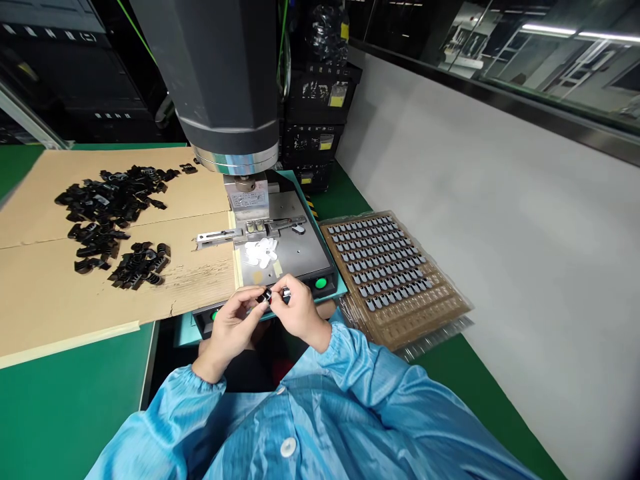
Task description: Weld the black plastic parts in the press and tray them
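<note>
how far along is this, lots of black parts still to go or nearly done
Done: the tray to the right of the press holds many rows of small grey parts, with only its near rows bare. In hand: the left hand and right hand pinch a small black part between them in front of the press plate. Left: a large loose pile of black parts lies on the cardboard, so plenty seems to remain.
</note>
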The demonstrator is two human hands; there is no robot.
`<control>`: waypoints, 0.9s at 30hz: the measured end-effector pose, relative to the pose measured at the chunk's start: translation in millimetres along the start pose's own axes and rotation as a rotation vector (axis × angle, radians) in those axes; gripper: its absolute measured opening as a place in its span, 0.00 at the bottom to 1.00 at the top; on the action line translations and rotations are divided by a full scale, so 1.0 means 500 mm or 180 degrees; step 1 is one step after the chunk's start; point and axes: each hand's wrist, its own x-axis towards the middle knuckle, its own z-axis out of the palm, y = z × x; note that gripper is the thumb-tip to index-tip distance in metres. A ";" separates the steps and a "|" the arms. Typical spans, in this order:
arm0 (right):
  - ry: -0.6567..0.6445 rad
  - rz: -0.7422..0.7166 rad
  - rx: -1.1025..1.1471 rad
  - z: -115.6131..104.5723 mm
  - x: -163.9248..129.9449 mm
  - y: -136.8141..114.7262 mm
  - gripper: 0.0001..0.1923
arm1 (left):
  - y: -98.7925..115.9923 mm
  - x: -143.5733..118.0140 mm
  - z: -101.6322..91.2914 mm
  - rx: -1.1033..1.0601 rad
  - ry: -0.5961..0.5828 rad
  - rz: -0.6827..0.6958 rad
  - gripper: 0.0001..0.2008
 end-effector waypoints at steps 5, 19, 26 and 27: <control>-0.0025 0.0040 0.0048 0.000 0.001 0.001 0.02 | 0.004 -0.001 0.004 -0.0111 0.0066 -0.0169 0.17; 0.0603 0.0390 -0.1800 -0.108 0.285 0.109 0.18 | 0.011 0.014 -0.025 0.0028 0.0366 -0.0337 0.18; 0.0218 0.0662 -0.2502 -0.108 0.346 0.102 0.19 | 0.128 -0.014 -0.143 0.0538 0.0934 0.0258 0.13; 0.0289 0.0670 -0.2572 -0.106 0.365 0.132 0.20 | 0.153 -0.016 -0.179 0.0696 0.1009 0.0365 0.14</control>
